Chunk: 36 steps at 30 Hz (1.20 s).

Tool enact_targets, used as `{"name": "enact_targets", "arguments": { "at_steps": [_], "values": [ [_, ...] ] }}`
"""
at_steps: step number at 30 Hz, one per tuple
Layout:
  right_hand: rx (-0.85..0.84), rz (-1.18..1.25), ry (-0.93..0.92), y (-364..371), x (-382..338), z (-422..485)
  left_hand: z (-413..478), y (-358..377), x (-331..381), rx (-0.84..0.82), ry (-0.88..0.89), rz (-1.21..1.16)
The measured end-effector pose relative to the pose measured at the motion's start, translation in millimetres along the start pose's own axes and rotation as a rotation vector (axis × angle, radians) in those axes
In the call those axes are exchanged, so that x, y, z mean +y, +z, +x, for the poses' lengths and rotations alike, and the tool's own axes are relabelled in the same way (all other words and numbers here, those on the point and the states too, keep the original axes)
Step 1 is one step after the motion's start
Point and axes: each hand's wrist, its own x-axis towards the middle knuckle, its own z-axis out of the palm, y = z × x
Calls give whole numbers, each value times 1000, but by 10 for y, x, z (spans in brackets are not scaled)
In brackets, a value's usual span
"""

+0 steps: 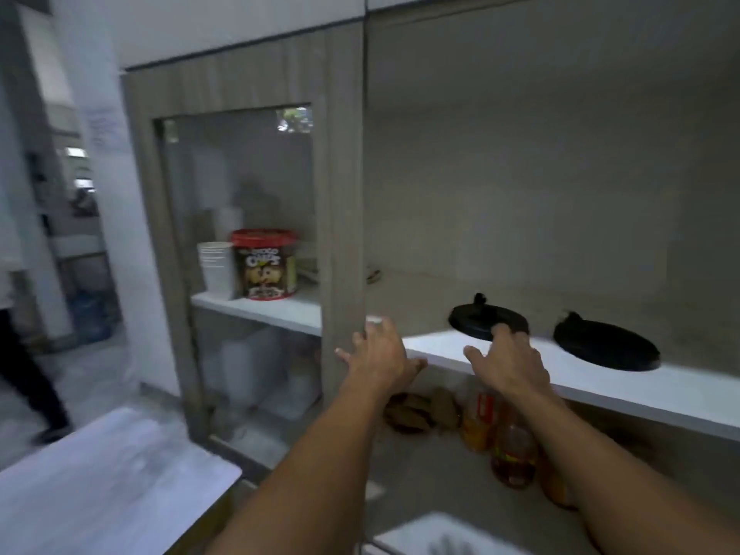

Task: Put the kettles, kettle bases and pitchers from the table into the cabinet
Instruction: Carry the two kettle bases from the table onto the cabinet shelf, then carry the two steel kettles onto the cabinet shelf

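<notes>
Two kettle bases are sitting on the white shelf (600, 378) inside the open cabinet (520, 154): the nearer kettle base (476, 319) toward the door side, the second kettle base (604, 346) further along the shelf away from the door, the two apart from each other. Both are black, round and flat. Right hand (510, 364) is hovering at the shelf's front edge, its fingers (505, 334) spread apart and overlapping the near rim of the nearer kettle base; cannot tell if they are actually touching it. Left hand (380, 354) is resting against the edge of the wooden glass door (240, 254), fingers (362, 334) apart and curling onto the door's edge, not clamped on anything else.

Behind the glass, on the same shelf level, a red chocolate-chip tub (266, 264) is standing just beside a stack of white paper cups (216, 270). Below the shelf, bottles of amber liquid (512, 446) and brownish bags (416, 410) are crowding the lower compartment, partly hidden by the forearms. A white table (100, 482) is lying below and outward from the door. A person's dark-trousered leg (24, 378) is showing far from the shelf, past the door. The frame is motion-blurred throughout.
</notes>
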Motion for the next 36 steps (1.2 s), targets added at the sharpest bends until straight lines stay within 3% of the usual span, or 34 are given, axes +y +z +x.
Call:
{"name": "enact_targets", "arguments": {
  "at_steps": [3,14,21,25,30,36],
  "values": [
    [-151,-20,-128,298,-462,-572,-549,-352,-614,-13,-167,36],
    [-495,45,-607,1170,-2571,-2723,-2640,-1639,-2884,206,-712,158],
    [-668,10,-789,1753,-3203,-4163,-3855,-1874,-3898,263,-939,76],
    [-788,-20,-779,2131,-3357,-4604,-4205,-1728,-4355,288,-1076,16],
    [-897,34,-677,2686,-3764,-4814,-4167,-1516,-5033,426,-1249,-239],
    [-966,164,-387,3438,-4241,-4896,-3910,-1329,-5719,545,-1448,-501]
  ]
}}
